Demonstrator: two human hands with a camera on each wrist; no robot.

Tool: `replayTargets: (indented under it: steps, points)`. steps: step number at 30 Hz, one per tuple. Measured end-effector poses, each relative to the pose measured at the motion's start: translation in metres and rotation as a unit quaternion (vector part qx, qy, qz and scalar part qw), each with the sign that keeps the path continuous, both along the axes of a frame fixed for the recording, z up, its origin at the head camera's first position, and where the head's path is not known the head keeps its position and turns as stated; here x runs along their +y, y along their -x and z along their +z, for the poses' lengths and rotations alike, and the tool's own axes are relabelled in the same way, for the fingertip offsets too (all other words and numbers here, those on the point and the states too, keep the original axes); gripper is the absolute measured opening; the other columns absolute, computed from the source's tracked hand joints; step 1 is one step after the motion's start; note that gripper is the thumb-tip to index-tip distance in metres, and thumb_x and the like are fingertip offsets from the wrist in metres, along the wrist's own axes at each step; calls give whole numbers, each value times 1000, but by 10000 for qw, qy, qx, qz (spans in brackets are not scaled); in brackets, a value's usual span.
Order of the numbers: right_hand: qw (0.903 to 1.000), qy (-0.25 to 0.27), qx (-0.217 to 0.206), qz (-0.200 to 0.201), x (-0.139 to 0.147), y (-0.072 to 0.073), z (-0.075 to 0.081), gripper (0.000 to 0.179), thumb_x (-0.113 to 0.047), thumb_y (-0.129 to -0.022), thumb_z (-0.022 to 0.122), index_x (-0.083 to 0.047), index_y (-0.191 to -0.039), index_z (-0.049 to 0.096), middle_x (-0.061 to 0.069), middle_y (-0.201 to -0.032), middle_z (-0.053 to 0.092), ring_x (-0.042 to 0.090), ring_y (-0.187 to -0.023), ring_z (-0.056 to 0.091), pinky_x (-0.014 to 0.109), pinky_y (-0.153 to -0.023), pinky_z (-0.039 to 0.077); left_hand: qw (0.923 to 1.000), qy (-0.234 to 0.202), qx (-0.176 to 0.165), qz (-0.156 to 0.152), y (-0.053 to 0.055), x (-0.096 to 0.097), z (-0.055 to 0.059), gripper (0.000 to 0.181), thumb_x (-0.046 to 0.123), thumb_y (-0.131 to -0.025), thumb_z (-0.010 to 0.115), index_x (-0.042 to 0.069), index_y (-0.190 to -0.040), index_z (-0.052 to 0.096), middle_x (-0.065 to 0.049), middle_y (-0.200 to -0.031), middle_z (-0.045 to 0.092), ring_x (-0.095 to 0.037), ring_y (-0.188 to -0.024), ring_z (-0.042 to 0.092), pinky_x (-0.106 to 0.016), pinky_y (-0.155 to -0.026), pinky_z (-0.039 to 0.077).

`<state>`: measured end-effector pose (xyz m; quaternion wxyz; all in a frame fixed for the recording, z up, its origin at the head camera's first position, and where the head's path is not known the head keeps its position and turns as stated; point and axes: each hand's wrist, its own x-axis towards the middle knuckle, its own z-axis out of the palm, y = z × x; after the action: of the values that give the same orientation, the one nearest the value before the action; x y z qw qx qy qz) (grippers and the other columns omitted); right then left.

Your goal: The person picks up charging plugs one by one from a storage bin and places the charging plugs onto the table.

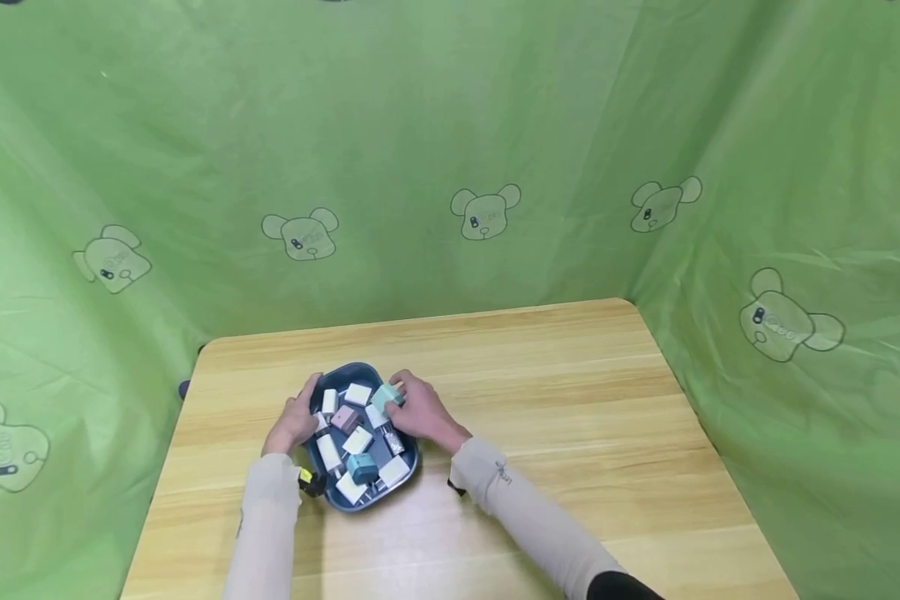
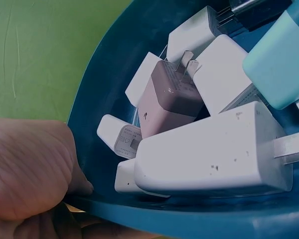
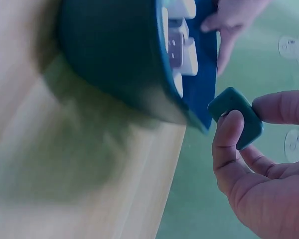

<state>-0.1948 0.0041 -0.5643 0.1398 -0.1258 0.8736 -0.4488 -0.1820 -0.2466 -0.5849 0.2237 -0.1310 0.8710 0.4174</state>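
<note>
A dark blue basin [image 1: 354, 367] full of wall chargers stands on the table. My left hand [image 1: 294, 423] grips its left rim, thumb over the inside and fingers beneath, as the left wrist view shows. Between thumb and fingertips my right hand [image 1: 422, 410] pinches a light teal charger [image 3: 246, 119] at the basin's right edge. A pink charger [image 2: 172, 94] lies among white ones in the basin, prongs showing. Close to my left hand rests a long white charger [image 2: 204, 149]. A second, darker teal charger [image 1: 362, 468] sits toward the near end, and a dark, shiny charger [image 1: 393, 442] lies at the right.
The wooden table [image 1: 555, 400] extends well to the right of the basin. Behind it and at both sides hangs a green curtain [image 1: 390, 150] printed with bear heads. A black strap piece [image 1: 312, 483] at my left wrist is close to the basin's side.
</note>
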Motion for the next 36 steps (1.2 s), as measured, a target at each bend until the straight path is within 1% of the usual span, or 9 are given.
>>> replayTargets:
  steps: [3,9,14,20,25,27,30,33,36]
  points:
    - [9997,74,-167,-183,4,12,2,43,-17,-92,65,-6,-132,55,17,-117,67,24,-98,67,36,-84,59,10000,-2,44,-1,0,-1,1,91,-7,-92,46,33,-164,5,-40,-163,-3,-68,-143,21,-79,-110,25]
    - [9961,238,-580,-623,14,34,3,44,-16,-92,66,-5,-133,54,18,-118,66,27,-95,65,38,-84,58,10000,-3,-23,-6,0,-2,0,91,-7,-93,45,34,-164,4,-39,-163,-6,-68,-144,15,-81,-108,22]
    - [9929,328,-714,-888,21,55,1,43,-16,-92,66,-4,-131,54,18,-116,67,28,-97,65,37,-84,57,9999,-104,-11,38,2,-3,-1,91,-7,-93,44,35,-163,3,-38,-164,-6,-68,-144,16,-80,-110,22]
    - [9882,472,-885,-1156,31,72,-2,42,-15,-91,65,-4,-130,54,18,-112,68,25,-89,66,28,-72,54,9999,-116,-3,34,3,-4,1,90,-7,-94,45,34,-164,5,-38,-164,-6,-67,-145,16,-79,-111,21]
    - [9835,665,-1069,-1296,39,82,-5,43,-13,-91,64,-3,-131,53,16,-107,69,33,-91,68,27,-67,52,10000,-30,0,-20,4,-4,-1,89,-6,-94,44,34,-163,5,-38,-164,0,-65,-144,23,-79,-110,24]
    - [9817,739,-1102,-1368,40,86,-6,43,-12,-91,63,-2,-131,52,15,-103,69,37,-92,69,31,-69,54,10000,41,18,-69,4,-4,-2,88,-5,-95,44,34,-163,5,-39,-163,3,-64,-143,25,-79,-110,25]
    - [9781,918,-1140,-1483,41,92,-7,42,-10,-90,63,0,-130,52,14,-100,69,39,-92,70,41,-77,58,9999,63,36,-89,5,-4,-1,88,-5,-94,45,34,-163,6,-39,-162,6,-64,-141,28,-78,-110,26]
    - [9740,1063,-1231,-1577,41,98,-8,42,-9,-91,62,1,-131,50,14,-100,67,39,-93,70,50,-88,58,10000,38,24,-75,6,-5,-1,89,-5,-94,45,35,-163,6,-39,-162,7,-63,-141,29,-78,-110,27]
    - [9709,1118,-1341,-1641,40,102,-9,44,-10,-93,62,1,-133,48,18,-104,68,41,-98,69,52,-94,56,10000,20,12,-61,7,-5,-1,89,-5,-94,45,35,-163,6,-38,-162,6,-63,-142,28,-78,-110,26]
